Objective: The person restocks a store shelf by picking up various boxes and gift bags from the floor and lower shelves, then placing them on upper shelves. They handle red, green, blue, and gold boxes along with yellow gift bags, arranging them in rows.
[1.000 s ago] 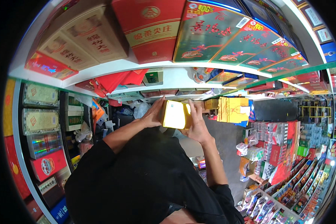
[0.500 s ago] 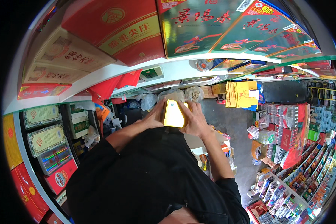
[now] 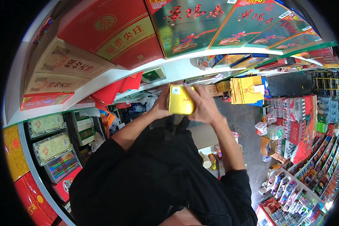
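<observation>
A shiny yellow box is held in front of my chest, with a small pale label near its upper corner. Along its left side my left hand is pressed, fingers partly hidden behind it. My right hand grips the box from the right, its fingers bent over the upper right edge and slightly blurred. Just beyond the box runs the white edge of a shelf.
Large red and green gift boxes fill the shelf ahead. Boxed goods stand in a cabinet at left. Yellow folded bags lie at right, with stacked packages and packed snack racks farther right.
Both hands have lifted the yellow box up and a little to the right, toward the shelf. Its bright glare has faded, so its face shows more clearly.
</observation>
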`<state>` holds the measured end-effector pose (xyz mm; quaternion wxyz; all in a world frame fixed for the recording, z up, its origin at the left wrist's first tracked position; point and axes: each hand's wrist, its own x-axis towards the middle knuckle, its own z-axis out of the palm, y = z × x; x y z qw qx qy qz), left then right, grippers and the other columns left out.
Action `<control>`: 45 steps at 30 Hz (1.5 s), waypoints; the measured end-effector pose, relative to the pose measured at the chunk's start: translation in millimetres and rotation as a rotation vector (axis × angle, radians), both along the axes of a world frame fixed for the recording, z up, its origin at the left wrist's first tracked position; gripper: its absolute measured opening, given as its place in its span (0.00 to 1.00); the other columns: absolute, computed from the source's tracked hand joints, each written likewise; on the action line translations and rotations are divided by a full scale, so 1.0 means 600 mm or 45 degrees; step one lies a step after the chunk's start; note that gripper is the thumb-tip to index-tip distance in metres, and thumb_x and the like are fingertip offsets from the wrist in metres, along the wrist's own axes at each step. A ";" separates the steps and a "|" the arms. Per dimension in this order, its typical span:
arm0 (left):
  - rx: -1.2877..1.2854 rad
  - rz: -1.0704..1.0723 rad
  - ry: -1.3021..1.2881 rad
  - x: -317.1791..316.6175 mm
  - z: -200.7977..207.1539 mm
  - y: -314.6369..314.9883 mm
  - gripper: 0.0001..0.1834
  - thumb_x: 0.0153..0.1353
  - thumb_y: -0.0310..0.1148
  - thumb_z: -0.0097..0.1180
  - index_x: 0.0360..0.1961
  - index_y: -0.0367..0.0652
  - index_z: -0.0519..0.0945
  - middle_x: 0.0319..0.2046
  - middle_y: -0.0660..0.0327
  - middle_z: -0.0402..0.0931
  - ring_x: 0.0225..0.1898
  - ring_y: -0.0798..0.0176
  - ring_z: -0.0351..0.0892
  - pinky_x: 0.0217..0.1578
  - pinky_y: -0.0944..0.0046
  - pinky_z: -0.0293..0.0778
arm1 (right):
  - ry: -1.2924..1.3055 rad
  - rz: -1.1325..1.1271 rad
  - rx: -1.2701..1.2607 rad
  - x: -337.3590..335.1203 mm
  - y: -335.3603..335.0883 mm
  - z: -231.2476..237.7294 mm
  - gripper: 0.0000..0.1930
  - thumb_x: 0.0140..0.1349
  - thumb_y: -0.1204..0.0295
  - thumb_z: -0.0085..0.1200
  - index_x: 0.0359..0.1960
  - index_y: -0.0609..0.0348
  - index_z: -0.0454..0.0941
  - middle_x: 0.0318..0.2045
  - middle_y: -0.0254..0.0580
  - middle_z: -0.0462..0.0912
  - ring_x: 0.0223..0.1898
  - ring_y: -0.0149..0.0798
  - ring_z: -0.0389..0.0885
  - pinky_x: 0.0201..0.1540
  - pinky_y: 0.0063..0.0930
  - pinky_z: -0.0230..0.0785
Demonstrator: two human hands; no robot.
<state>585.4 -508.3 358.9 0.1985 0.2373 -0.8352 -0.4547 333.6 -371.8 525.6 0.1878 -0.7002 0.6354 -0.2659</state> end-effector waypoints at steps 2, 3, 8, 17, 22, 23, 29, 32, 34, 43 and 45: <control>0.070 0.189 0.032 -0.024 -0.017 -0.012 0.78 0.54 0.42 0.89 0.92 0.30 0.43 0.81 0.35 0.66 0.82 0.39 0.70 0.80 0.43 0.69 | 0.047 0.006 -0.104 -0.021 -0.041 0.000 0.65 0.38 0.64 0.83 0.87 0.46 0.68 0.69 0.60 0.76 0.69 0.68 0.75 0.74 0.56 0.75; -0.046 0.348 -0.099 -0.033 -0.028 -0.012 0.74 0.59 0.41 0.87 0.91 0.29 0.44 0.80 0.35 0.67 0.79 0.39 0.73 0.77 0.43 0.73 | 0.064 -0.017 -0.173 -0.030 -0.062 -0.001 0.65 0.38 0.66 0.83 0.87 0.46 0.69 0.68 0.59 0.77 0.69 0.66 0.75 0.74 0.55 0.76; 0.563 0.536 -0.255 0.010 -0.082 0.046 0.50 0.72 0.34 0.75 0.89 0.40 0.61 0.67 0.42 0.85 0.63 0.50 0.89 0.64 0.49 0.85 | 0.103 -0.073 -0.284 -0.069 -0.157 -0.012 0.60 0.40 0.69 0.82 0.84 0.46 0.72 0.72 0.59 0.76 0.73 0.69 0.73 0.77 0.59 0.71; 0.694 0.543 -0.515 0.252 -0.132 0.107 0.43 0.70 0.33 0.75 0.83 0.33 0.71 0.52 0.50 0.94 0.49 0.56 0.95 0.55 0.55 0.87 | 0.052 0.123 0.045 -0.117 -0.304 -0.048 0.50 0.45 0.57 0.88 0.74 0.52 0.82 0.70 0.57 0.85 0.74 0.62 0.79 0.81 0.53 0.68; 0.699 0.686 -0.601 0.324 -0.153 0.085 0.44 0.70 0.32 0.74 0.83 0.30 0.70 0.49 0.51 0.96 0.47 0.57 0.95 0.55 0.56 0.88 | 0.337 0.238 0.229 -0.126 -0.353 -0.024 0.45 0.51 0.41 0.82 0.71 0.43 0.84 0.70 0.42 0.87 0.73 0.58 0.79 0.82 0.53 0.67; 0.698 0.696 -0.593 0.330 -0.157 0.079 0.43 0.70 0.31 0.73 0.82 0.30 0.70 0.48 0.52 0.96 0.46 0.59 0.95 0.54 0.57 0.88 | 0.532 0.254 0.149 -0.122 -0.355 -0.021 0.41 0.50 0.36 0.79 0.64 0.37 0.86 0.67 0.37 0.88 0.72 0.55 0.81 0.81 0.57 0.67; 0.686 0.681 -0.467 0.318 -0.168 0.062 0.42 0.70 0.30 0.74 0.82 0.31 0.71 0.48 0.53 0.95 0.46 0.60 0.95 0.53 0.59 0.88 | 0.994 0.115 0.003 -0.103 -0.361 -0.018 0.33 0.47 0.39 0.73 0.56 0.31 0.85 0.61 0.32 0.90 0.68 0.53 0.83 0.81 0.69 0.64; 0.635 0.612 -0.530 0.297 -0.161 0.062 0.42 0.71 0.31 0.74 0.82 0.32 0.71 0.49 0.52 0.95 0.46 0.59 0.95 0.53 0.58 0.88 | 0.897 0.110 0.018 -0.111 -0.368 -0.023 0.32 0.48 0.40 0.72 0.57 0.28 0.85 0.63 0.31 0.89 0.67 0.52 0.84 0.81 0.69 0.65; 0.616 0.572 -0.565 0.286 -0.156 0.062 0.42 0.71 0.31 0.75 0.82 0.33 0.72 0.49 0.52 0.95 0.46 0.58 0.96 0.54 0.57 0.88 | 0.942 0.115 -0.035 -0.115 -0.370 -0.032 0.32 0.50 0.42 0.71 0.59 0.26 0.85 0.65 0.30 0.89 0.68 0.52 0.84 0.81 0.68 0.66; 0.735 0.448 -0.663 0.280 -0.169 0.046 0.42 0.71 0.30 0.73 0.83 0.32 0.70 0.48 0.52 0.95 0.44 0.60 0.94 0.52 0.58 0.88 | 0.531 -0.277 -0.518 0.017 -0.289 -0.131 0.37 0.62 0.68 0.69 0.77 0.46 0.80 0.80 0.54 0.76 0.84 0.62 0.69 0.84 0.73 0.61; 0.760 0.418 -0.675 0.290 -0.172 0.043 0.41 0.70 0.28 0.71 0.82 0.31 0.70 0.47 0.53 0.95 0.42 0.62 0.93 0.50 0.59 0.87 | 0.276 -0.306 -0.728 0.097 -0.219 -0.145 0.36 0.59 0.70 0.71 0.74 0.48 0.82 0.78 0.55 0.75 0.83 0.65 0.69 0.80 0.78 0.62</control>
